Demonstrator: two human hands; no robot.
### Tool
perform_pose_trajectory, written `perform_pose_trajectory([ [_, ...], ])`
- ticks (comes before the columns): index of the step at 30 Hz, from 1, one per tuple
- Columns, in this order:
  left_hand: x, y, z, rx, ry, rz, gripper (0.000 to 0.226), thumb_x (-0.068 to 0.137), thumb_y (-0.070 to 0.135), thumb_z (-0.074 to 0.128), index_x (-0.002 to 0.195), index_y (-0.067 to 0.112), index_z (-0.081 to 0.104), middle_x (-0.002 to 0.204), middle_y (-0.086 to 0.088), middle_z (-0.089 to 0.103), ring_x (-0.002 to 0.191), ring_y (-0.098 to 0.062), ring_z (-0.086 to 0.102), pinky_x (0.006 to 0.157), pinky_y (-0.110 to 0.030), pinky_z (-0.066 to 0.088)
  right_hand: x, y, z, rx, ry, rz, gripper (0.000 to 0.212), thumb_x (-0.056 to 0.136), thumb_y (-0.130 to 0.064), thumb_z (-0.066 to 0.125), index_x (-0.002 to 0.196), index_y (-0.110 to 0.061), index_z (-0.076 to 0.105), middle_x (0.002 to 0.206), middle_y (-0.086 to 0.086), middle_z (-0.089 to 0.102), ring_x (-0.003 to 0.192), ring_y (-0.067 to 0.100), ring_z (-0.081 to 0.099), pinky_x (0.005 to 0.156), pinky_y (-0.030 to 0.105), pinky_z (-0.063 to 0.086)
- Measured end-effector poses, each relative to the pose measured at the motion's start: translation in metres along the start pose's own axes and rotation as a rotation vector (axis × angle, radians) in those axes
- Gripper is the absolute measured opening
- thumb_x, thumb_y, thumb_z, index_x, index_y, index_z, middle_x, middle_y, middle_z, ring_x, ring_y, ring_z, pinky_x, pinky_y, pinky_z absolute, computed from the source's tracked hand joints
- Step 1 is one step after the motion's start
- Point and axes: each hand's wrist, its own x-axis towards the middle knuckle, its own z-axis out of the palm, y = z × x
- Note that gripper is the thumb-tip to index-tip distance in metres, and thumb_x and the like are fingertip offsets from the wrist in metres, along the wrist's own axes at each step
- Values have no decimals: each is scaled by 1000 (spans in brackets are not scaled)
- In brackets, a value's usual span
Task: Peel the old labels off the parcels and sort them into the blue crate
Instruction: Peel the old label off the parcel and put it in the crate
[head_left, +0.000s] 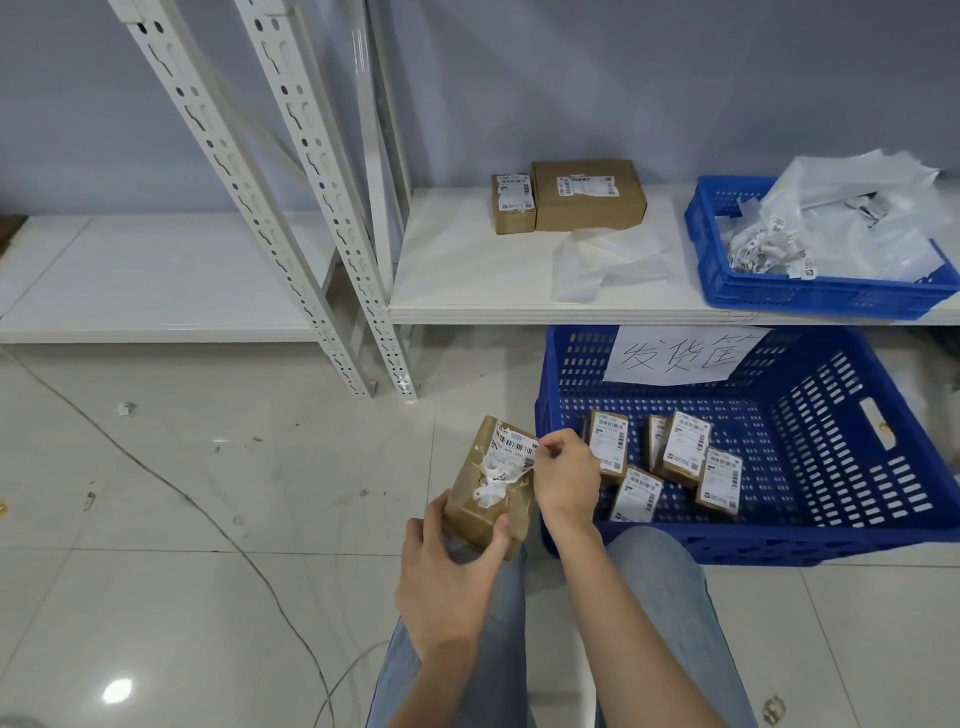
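i see a person seated on a tiled floor (218, 519), knees in pale jeans at the bottom of the view. the left hand (447, 577) grips the near end of a brown taped parcel (491, 493), thumb on its top face and fingers curled round its left side, holding it tilted above the floor just left of the large blue crate (810, 457). the right hand (563, 475) pinches the right edge of the old label (514, 449) between thumb and fingertips; the label is white with barcodes, torn and crumpled, partly lifted from the parcel's top face, with ragged white scraps below it.

the large blue crate stands on the floor under the front edge of a white shelf (467, 270), with a handwritten paper sign (680, 356) hanging on its back wall. inside, toward the crate's near left corner, lie about five small labelled parcels (685, 449), some leaning on one another.

on the shelf, toward its back edge, two cardboard boxes (587, 195) sit touching, the smaller on the left, each with a white label. in front of them lies a clear plastic sheet (602, 262). at the shelf's right end a smaller blue tray (789, 296) holds crumpled plastic bags and peeled label scraps. white slotted shelf uprights (291, 208) stand left of the shelf.
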Motion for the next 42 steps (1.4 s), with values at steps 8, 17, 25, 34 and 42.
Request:
perform_pose_trajectory([
  [8, -2, -2, 2, -23, 16, 29, 71, 63, 84, 47, 119, 41, 46, 100, 19, 50, 91, -8, 60, 69, -25, 42, -1, -4, 10, -27, 49, 1, 7, 94, -10, 58, 96, -7, 64, 94, 8, 66, 84, 18, 61, 67, 25, 45],
  [17, -6, -2, 4, -19, 17, 45, 70, 62, 84, 48, 114, 38, 46, 100, 18, 50, 91, -9, 59, 67, -25, 41, 3, -9, 13, -158, -13, -14, 11, 92, -9, 61, 101, -4, 64, 103, 11, 65, 93, 22, 63, 68, 23, 43],
  [25, -6, -1, 5, -25, 15, 42, 64, 65, 77, 56, 113, 37, 47, 102, 18, 52, 94, -9, 59, 69, -26, 40, 0, -4, 11, -132, 15, -78, 8, 95, -10, 57, 100, -4, 58, 95, 9, 62, 87, 19, 60, 68, 22, 41],
  [34, -5, -2, 5, -21, 31, 69, 69, 60, 85, 46, 111, 39, 45, 101, 19, 51, 91, -7, 59, 69, -27, 45, 5, 0, 11, -131, -19, -71, 8, 93, -7, 58, 98, -3, 63, 98, 12, 64, 87, 21, 61, 70, 25, 46],
  [42, -5, -2, 5, -32, 34, 72, 70, 60, 85, 48, 110, 37, 47, 98, 17, 51, 88, -8, 60, 66, -24, 42, 11, -1, 12, -75, -60, -13, 14, 94, -8, 56, 102, -3, 66, 107, 13, 63, 97, 22, 60, 72, 22, 39],
])
